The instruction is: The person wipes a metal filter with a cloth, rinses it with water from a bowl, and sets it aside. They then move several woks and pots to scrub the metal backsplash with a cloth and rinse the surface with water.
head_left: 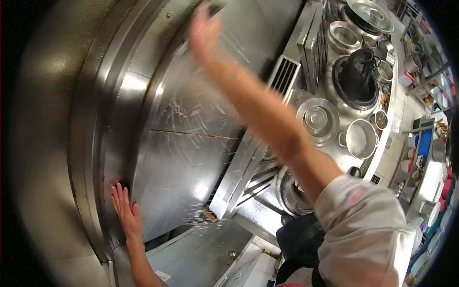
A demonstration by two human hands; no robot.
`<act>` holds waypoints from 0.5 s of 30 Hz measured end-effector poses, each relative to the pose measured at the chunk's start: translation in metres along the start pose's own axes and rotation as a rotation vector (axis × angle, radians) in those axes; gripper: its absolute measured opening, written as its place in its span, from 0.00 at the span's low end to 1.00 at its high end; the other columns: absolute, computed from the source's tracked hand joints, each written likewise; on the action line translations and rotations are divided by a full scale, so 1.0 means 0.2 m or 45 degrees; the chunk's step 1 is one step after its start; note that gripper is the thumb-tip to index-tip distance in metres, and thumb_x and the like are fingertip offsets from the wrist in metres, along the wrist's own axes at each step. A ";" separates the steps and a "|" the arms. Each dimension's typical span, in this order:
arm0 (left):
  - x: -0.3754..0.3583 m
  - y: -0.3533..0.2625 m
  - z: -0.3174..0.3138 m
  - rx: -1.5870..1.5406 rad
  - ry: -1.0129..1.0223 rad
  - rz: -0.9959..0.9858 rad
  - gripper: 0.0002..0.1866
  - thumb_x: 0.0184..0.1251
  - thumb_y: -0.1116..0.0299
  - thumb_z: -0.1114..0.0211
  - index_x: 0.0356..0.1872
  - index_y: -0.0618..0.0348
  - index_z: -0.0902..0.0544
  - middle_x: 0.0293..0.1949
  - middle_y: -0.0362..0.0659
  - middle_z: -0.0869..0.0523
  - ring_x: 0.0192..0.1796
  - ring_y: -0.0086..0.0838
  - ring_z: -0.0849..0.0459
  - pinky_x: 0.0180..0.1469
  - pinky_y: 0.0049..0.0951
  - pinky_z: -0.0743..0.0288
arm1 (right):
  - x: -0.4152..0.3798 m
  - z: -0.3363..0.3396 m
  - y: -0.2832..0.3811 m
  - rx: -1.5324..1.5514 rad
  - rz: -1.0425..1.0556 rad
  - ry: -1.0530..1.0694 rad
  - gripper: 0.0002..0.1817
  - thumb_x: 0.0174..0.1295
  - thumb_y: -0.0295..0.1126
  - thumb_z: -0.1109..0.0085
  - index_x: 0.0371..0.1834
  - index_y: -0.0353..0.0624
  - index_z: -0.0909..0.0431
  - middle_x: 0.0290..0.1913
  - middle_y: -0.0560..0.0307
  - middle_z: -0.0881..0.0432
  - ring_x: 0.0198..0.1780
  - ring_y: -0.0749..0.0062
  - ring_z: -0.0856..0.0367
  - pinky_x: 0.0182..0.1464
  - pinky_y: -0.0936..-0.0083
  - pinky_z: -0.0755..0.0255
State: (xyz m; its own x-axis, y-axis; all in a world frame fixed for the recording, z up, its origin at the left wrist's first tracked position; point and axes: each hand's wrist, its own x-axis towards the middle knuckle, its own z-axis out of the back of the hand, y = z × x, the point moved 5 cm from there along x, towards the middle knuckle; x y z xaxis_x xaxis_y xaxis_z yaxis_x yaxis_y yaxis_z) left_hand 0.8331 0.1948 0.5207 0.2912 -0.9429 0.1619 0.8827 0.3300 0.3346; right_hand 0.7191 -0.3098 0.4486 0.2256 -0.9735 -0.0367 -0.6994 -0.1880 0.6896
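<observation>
My left hand (127, 214) lies flat with its fingers stretched out against a stainless steel ledge at the lower left. At the top, my right hand (204, 33) is smeared by motion at the end of an outstretched arm. Its fingers seem closed round a small dark object (216, 9), too blurred to name, against the steel panel. Across the steel panel (177, 158), between my hands, run white streaks and drops of foam or water. A seam crosses the middle of this panel.
To the right is a cooking range with a dark wok (358, 71), a wide metal bowl (317, 122) and a white-lined pot (359, 138). A slotted vent (284, 75) sits beside the panel's edge. Shelves with pots and containers (425, 158) stand farther right.
</observation>
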 end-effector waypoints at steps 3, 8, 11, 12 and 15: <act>0.01 -0.02 0.02 0.001 0.022 0.002 0.31 0.81 0.48 0.59 0.74 0.57 0.35 0.77 0.49 0.39 0.81 0.47 0.48 0.79 0.54 0.57 | 0.42 0.11 0.21 0.287 0.082 0.084 0.43 0.74 0.49 0.55 0.77 0.24 0.58 0.79 0.28 0.55 0.81 0.41 0.60 0.80 0.56 0.65; 0.01 0.00 0.02 -0.024 0.010 -0.027 0.29 0.81 0.51 0.57 0.73 0.61 0.34 0.76 0.51 0.37 0.80 0.50 0.46 0.78 0.56 0.55 | -1.02 -0.30 -0.32 -0.276 0.254 -0.222 0.42 0.74 0.41 0.51 0.78 0.25 0.61 0.79 0.27 0.56 0.81 0.39 0.61 0.80 0.54 0.67; 0.00 0.01 0.03 -0.038 0.054 0.003 0.30 0.81 0.50 0.57 0.73 0.61 0.34 0.76 0.51 0.37 0.80 0.51 0.46 0.78 0.57 0.55 | -0.77 -0.23 -0.27 -0.369 -0.065 -0.117 0.47 0.67 0.47 0.38 0.77 0.29 0.53 0.78 0.36 0.49 0.77 0.46 0.48 0.79 0.63 0.59; -0.01 0.03 0.02 -0.024 0.072 0.005 0.30 0.81 0.50 0.57 0.73 0.61 0.35 0.76 0.52 0.38 0.80 0.51 0.46 0.78 0.57 0.55 | -0.51 -0.18 -0.21 -0.350 -0.046 -0.205 0.48 0.66 0.50 0.39 0.76 0.26 0.52 0.75 0.35 0.44 0.76 0.47 0.45 0.78 0.63 0.56; -0.01 0.04 0.03 -0.022 0.104 -0.020 0.29 0.81 0.52 0.57 0.73 0.61 0.36 0.76 0.54 0.38 0.79 0.53 0.45 0.78 0.58 0.54 | 0.31 0.06 0.11 -0.343 0.028 0.070 0.49 0.70 0.55 0.49 0.78 0.27 0.59 0.80 0.33 0.55 0.81 0.46 0.59 0.81 0.59 0.66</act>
State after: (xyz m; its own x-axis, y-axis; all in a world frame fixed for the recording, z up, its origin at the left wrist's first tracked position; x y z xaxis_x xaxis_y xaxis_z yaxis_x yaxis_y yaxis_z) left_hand 0.8377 0.1996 0.5290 0.3058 -0.9487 0.0799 0.8935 0.3149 0.3202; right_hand 0.7090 -0.3755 0.4534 0.2539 -0.9671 0.0144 -0.5004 -0.1186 0.8576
